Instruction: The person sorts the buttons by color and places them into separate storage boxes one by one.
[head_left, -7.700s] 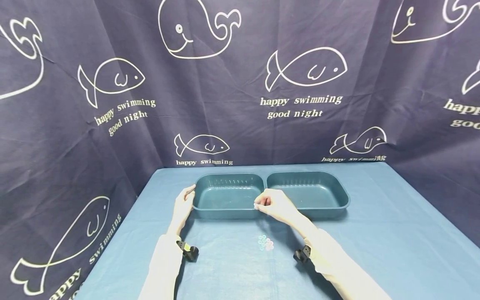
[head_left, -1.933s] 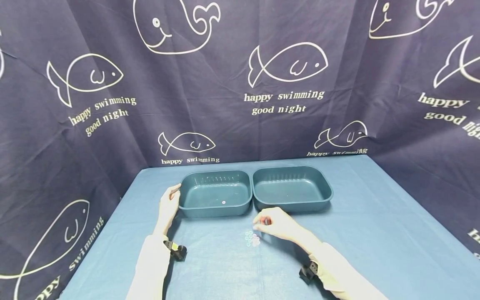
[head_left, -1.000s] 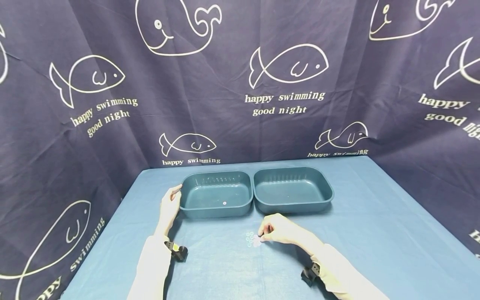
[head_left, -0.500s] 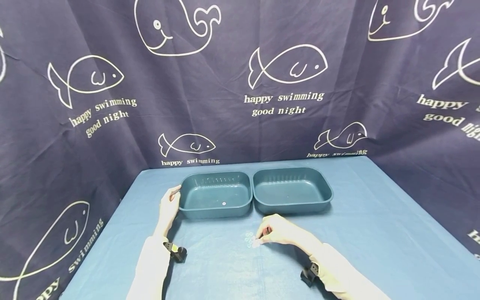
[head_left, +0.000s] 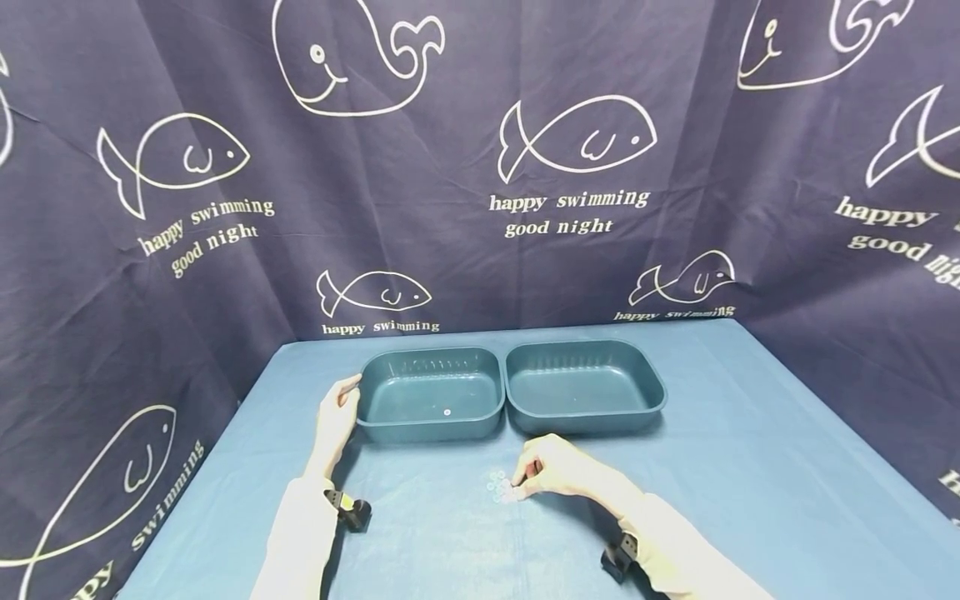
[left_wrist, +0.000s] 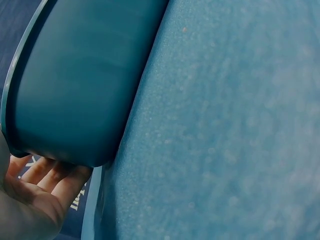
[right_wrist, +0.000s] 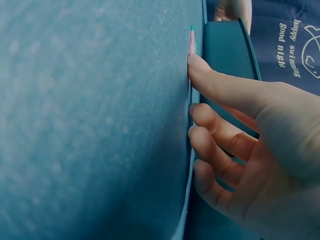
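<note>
My left hand (head_left: 335, 421) rests at the left end of the left teal bin (head_left: 431, 431), its fingers (left_wrist: 65, 182) against the outer end wall in the left wrist view. A cluster of small pink and pale-blue round pieces, like flat buttons (head_left: 497, 487), lies on the table in front of the bins. My right hand (head_left: 558, 468) is at the cluster's right side, index finger and thumb bent down to it. In the right wrist view the thumb tip meets a pink button (right_wrist: 192, 44); the index tip is hidden, so a pinch cannot be confirmed. One small pale button (head_left: 447, 412) lies inside the left bin.
A second teal bin (head_left: 588, 421) stands end to end with the left one, to its right. Blue cloth covers the table (head_left: 750, 500). A dark curtain with fish drawings (head_left: 480, 250) rises behind and at both sides.
My right hand has gone from the left bin's right corner down to the buttons. One button now shows in that bin, unseen in the oldest frame. The left hand stays at the bin's end.
</note>
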